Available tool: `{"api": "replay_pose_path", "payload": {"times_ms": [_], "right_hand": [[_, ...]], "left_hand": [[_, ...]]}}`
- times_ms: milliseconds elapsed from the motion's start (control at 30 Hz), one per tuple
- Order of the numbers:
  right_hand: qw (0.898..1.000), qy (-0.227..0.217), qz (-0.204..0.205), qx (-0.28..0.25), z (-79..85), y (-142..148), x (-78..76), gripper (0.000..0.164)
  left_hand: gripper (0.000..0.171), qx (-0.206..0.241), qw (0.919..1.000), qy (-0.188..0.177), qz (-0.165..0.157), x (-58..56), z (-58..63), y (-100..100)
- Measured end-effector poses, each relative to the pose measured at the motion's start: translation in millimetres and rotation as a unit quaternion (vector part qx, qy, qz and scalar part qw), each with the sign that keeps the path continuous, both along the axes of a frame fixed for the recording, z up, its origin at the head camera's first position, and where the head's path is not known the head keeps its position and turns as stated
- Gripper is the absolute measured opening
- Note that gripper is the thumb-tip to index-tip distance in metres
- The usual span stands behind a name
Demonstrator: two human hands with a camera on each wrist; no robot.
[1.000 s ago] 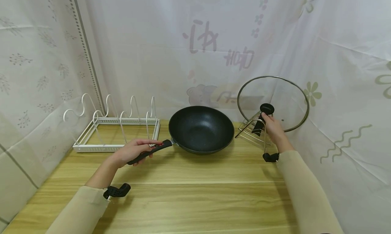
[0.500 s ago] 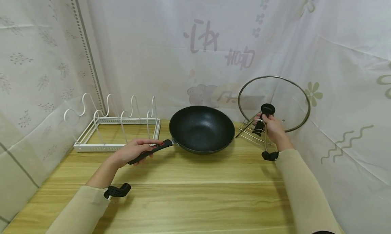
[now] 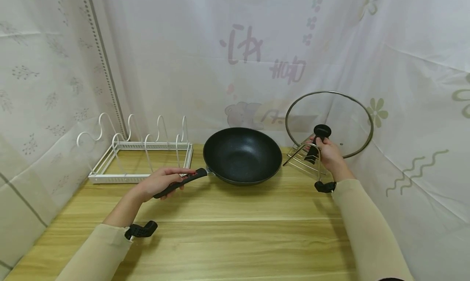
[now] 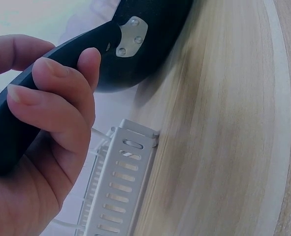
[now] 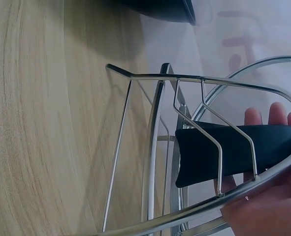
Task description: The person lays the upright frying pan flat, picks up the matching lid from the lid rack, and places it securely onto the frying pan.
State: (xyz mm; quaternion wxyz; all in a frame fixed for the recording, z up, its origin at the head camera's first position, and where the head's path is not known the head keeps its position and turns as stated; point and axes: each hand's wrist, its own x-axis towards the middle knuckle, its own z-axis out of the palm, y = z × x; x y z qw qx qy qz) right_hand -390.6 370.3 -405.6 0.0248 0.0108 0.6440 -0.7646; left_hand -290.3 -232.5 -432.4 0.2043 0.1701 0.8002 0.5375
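A black wok (image 3: 242,154) rests on the wooden table, its long handle (image 3: 194,175) pointing front left. My left hand (image 3: 156,185) holds that handle; in the left wrist view, curled fingers (image 4: 56,81) wrap it below the riveted bracket (image 4: 133,37). At the right, a large clear glass lid (image 3: 341,113) with a metal rim leans upright in a metal wire stand (image 3: 318,158). My right hand (image 3: 330,156) grips the lid's black handle (image 3: 311,152). In the right wrist view, fingertips (image 5: 277,114) show beyond the handle, behind the stand's wires. The palm side is partly hidden.
A white pan rack (image 3: 121,178) with several curved wire dividers stands on the table at the left, close behind my left hand. Patterned white cloth (image 3: 183,69) hangs behind and on both sides. Each wrist wears a black camera mount (image 3: 143,229).
My right hand's fingertips have come into sight on the far side of the lid's handle. Wok, lid and left hand look the same.
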Motion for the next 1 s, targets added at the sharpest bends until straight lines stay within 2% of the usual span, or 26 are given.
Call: {"api": "replay_pose_path", "payload": {"times_ms": [133,333,500,733,900,1000], "right_hand": [[1.000,0.010,0.000,-0.011,2.3,0.0,2.9,0.035],[1.000,0.015,-0.004,0.022,9.8,1.2,8.5,0.038],[0.999,0.017,-0.003,0.033,16.9,4.3,9.3,0.032],[1.000,0.019,-0.006,0.015,31.8,5.3,11.9,0.033],[0.999,0.033,-0.010,-0.014,43.9,3.3,15.6,0.030],[0.999,0.045,-0.013,-0.011,51.6,1.3,18.0,0.031]], "left_hand": [[0.047,0.000,1.0000,-0.001,0.000,0.4,-0.5,0.1],[0.047,0.003,1.0000,0.000,-0.003,1.6,0.3,0.1],[0.047,0.003,1.0000,-0.002,-0.002,2.1,0.3,-0.4],[0.047,0.000,1.0000,-0.006,0.003,2.2,0.6,-0.2],[0.048,0.000,0.9999,-0.009,0.004,1.6,0.4,-0.1],[0.048,0.001,0.9999,-0.010,0.005,1.2,-0.1,-0.4]]}}
